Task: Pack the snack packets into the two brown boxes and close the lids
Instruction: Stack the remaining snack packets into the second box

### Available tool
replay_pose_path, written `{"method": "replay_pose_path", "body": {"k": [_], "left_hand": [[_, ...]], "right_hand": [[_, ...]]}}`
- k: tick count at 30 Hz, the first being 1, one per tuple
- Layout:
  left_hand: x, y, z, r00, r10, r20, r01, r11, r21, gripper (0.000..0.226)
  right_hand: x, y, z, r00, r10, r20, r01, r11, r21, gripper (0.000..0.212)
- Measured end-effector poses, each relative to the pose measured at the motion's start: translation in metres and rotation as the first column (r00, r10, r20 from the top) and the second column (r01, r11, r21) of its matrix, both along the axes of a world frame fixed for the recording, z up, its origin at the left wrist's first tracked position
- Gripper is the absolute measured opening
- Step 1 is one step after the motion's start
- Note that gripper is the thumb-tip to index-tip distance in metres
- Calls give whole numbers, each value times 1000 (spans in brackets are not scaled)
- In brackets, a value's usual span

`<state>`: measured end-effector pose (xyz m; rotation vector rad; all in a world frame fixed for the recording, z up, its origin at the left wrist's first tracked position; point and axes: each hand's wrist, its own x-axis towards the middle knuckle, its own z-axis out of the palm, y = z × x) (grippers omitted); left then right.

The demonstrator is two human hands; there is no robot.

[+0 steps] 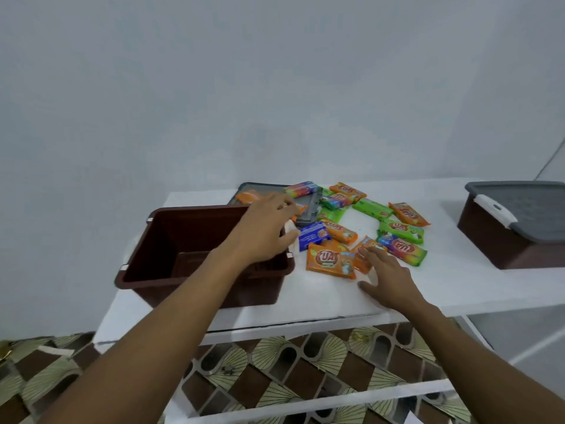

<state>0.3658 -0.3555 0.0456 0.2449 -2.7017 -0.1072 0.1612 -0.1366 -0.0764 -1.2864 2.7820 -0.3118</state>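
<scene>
Fingers (282, 207) of the left hand (263, 231) curl beside a blue packet (313, 237) — grasp unclear — above the open brown box (153, 240), seemingly empty. Right hand (388, 278) fingers, spread, touch an orange packet (363, 255); other packets (402, 231) lie beyond them, unpacked; the second brown box (501, 243) is lidded.

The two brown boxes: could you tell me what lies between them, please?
In the head view, loose snack packets and the right hand lie between them, then bare white table.

My counter (458, 270) is white. The open box (171, 240) before me is dark brown; the other box (495, 243) is brown under a grey lid (532, 206). I see an orange packet (330, 261), a green packet (371, 208) and a blue packet (313, 235). The floor (275, 377) shows brown-and-cream fans.
</scene>
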Motion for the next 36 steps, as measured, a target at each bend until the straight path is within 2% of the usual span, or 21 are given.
{"method": "replay_pose_path", "body": {"k": [2, 4, 8, 13, 15, 20, 26, 29, 31, 33, 36], "left_hand": [[-29, 24, -2, 997, -52, 57, 57, 995, -77, 45], [-59, 47, -7, 983, -57, 175, 83, 985, -150, 46], [-104, 79, -31, 896, 86, 436, 28, 968, -249, 52], [-123, 85, -68, 781, 200, 591, -57, 966, -252, 62], [-128, 84, -77, 771, 218, 598, -69, 963, -262, 65], [-131, 87, -77, 796, 176, 580, -88, 980, -176, 67], [-129, 83, -24, 899, 138, 415, -63, 980, -190, 65], [-116, 68, 11, 925, 158, 344, -112, 982, -151, 76], [-99, 53, 30, 920, 196, 338, -163, 979, -122, 85], [-74, 33, 43, 908, 236, 346, -218, 972, -90, 84], [-31, -3, 49, 832, 310, 460, -340, 940, -19, 79]], "right_hand": [[-19, 11, -1, 1000, 19, -1, -19, 1000, 23, 82], [-39, 16, 3, 997, 75, -16, -74, 995, 60, 82], [-64, 11, 15, 981, 188, -56, -181, 977, 112, 78], [-88, -5, 23, 932, 357, -58, -333, 909, 250, 85], [-96, -8, 23, 919, 392, -31, -368, 886, 283, 84], [-106, -11, 15, 908, 419, 24, -406, 861, 306, 74], [-115, -27, 18, 883, 464, 70, -461, 831, 312, 63], [-113, -35, 27, 861, 509, -6, -474, 805, 357, 62], [-109, -38, 36, 837, 547, -29, -486, 765, 424, 69], [-104, -42, 52, 846, 531, 47, -494, 747, 446, 70], [-92, -53, 88, 858, 478, 190, -512, 756, 409, 52]]}}
